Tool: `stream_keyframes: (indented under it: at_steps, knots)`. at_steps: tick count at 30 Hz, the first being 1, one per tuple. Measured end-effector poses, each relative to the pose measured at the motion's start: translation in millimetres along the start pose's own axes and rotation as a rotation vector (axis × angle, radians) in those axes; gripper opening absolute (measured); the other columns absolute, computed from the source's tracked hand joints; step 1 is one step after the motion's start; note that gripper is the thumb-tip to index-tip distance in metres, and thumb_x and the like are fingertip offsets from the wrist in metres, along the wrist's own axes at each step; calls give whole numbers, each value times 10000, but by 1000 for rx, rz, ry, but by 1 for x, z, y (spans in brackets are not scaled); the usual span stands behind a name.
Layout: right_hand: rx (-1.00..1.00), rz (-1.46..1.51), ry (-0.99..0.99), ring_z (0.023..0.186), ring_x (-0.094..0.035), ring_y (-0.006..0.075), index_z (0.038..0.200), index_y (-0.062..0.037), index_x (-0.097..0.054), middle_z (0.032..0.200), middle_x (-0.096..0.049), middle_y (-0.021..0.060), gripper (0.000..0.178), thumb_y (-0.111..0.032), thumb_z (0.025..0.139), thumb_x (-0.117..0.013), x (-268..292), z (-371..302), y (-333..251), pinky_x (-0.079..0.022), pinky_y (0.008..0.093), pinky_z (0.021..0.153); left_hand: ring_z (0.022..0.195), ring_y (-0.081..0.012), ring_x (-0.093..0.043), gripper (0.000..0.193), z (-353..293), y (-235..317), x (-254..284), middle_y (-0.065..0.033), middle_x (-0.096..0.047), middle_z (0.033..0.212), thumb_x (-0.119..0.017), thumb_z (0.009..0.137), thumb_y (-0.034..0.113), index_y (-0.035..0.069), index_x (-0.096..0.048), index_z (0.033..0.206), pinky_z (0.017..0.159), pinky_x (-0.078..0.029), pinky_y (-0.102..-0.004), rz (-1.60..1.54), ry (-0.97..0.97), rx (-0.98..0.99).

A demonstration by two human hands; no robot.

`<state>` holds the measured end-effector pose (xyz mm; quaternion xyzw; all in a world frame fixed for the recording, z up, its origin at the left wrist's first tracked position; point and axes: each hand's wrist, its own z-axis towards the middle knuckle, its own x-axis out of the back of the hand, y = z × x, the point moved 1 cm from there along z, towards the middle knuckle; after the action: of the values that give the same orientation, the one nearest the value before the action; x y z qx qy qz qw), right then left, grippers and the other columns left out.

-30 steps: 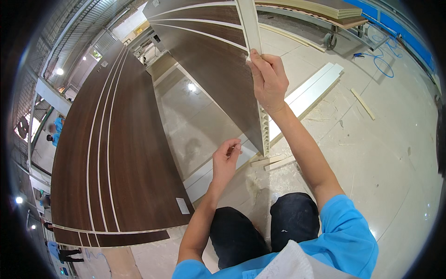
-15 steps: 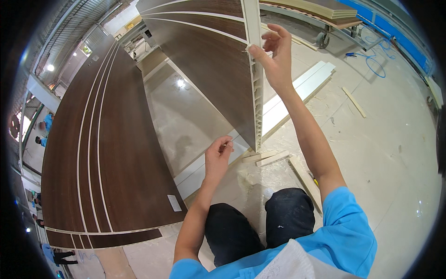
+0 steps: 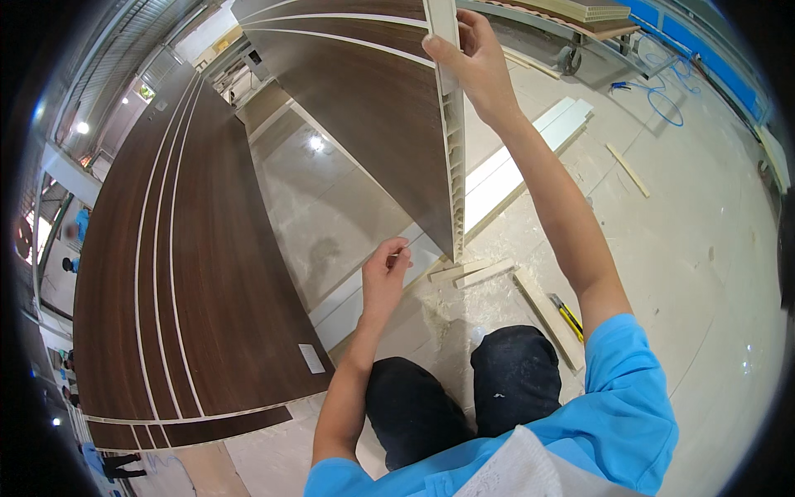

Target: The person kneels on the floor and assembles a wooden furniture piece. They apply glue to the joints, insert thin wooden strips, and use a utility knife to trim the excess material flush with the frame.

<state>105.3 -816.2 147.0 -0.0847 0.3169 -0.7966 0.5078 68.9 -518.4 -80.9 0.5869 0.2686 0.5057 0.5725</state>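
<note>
A dark brown panel (image 3: 364, 108) with pale stripes stands on edge in front of me, its narrow end showing a pale ribbed hollow core. Around the upper part of that end, my right hand (image 3: 487, 74) is closed, thumb on the striped side and fingers on the far side. My left hand (image 3: 383, 277) hovers below and left of the panel's lower corner, thumb and fingers pinched. Something thin and pale may be at its fingertips, too small to name. To the left is a second brown panel (image 3: 224, 248) with three pale stripes and a white label (image 3: 311, 359).
White boards (image 3: 530, 153) lie on the floor behind the upright panel. Wood strips (image 3: 484, 273), a longer pale strip (image 3: 548, 319) and a yellow-black utility knife (image 3: 566, 316) are near my knees. A wheeled cart (image 3: 571, 54) and blue hose (image 3: 662, 99) are at far right.
My right hand has moved up slightly and closed around the panel's end, where its fingers were looser before. The left hand keeps its pinch and has hardly moved. The knife shows more fully.
</note>
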Motion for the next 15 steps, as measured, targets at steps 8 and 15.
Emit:
stream_keyframes:
  at_steps: [8, 15]
  knots:
    - [11, -122, 158, 1061, -640, 169, 1322, -15, -623, 1215, -681, 116, 404, -352, 1099, -619, 28, 23, -17, -540, 319, 869, 739, -97, -624, 209, 2, -3, 11, -62, -716, 942, -682, 1039, 112, 41, -711, 1233, 707, -522, -278, 172, 38, -1]
    - [-299, -392, -508, 753, -724, 243, 1004, -26, -764, 769, -732, 108, 221, -241, 1010, -713, 63, -248, 54, -551, 409, 737, 874, -128, -682, 268, -1, 26, 34, -73, -708, 1060, -670, 1028, 67, -11, -687, 1284, 830, -593, -288, -26, 191, -124]
